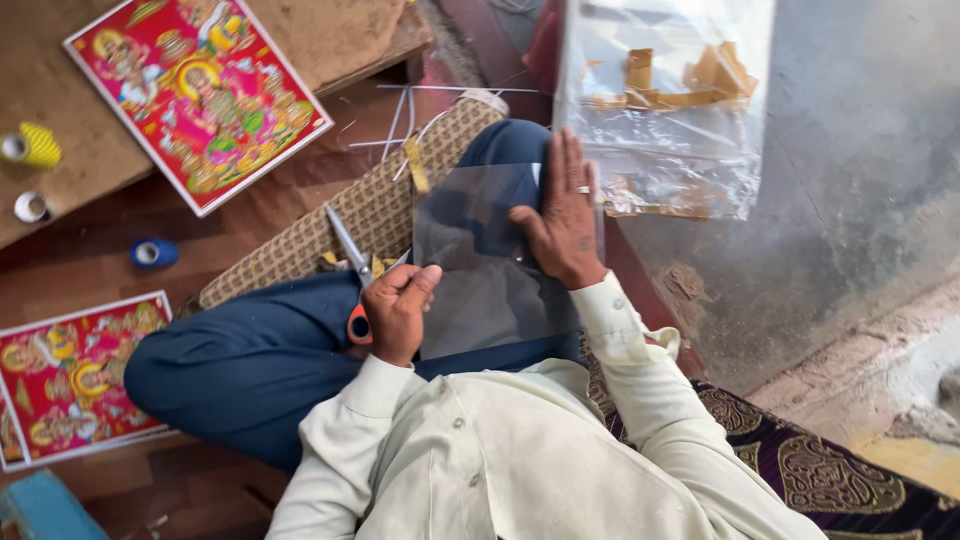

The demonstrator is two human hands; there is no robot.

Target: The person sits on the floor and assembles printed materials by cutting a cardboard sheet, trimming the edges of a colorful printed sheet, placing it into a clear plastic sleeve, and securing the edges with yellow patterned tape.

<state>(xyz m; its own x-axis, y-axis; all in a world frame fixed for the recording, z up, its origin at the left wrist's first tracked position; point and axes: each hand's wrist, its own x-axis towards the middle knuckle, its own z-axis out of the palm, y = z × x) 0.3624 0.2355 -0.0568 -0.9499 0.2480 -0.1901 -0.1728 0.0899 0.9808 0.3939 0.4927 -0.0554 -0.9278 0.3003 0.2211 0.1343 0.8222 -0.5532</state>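
Note:
A clear plastic sheet [470, 240] lies over my blue-trousered lap. My right hand [565, 215], with a ring on one finger, rests flat on the sheet's right upper part, fingers together. My left hand [398, 312] is closed around the orange handles of a pair of scissors [350, 250], whose blades point up and to the left. Its thumb touches the sheet's left edge.
A colourful framed picture [200, 95] lies on a brown board at top left, and another [70, 375] at lower left. Yellow [30, 145], white [32, 207] and blue [153, 252] tape rolls sit nearby. A clear bag with brown scraps [665, 110] hangs at top right. A woven mat [380, 200] lies under my leg.

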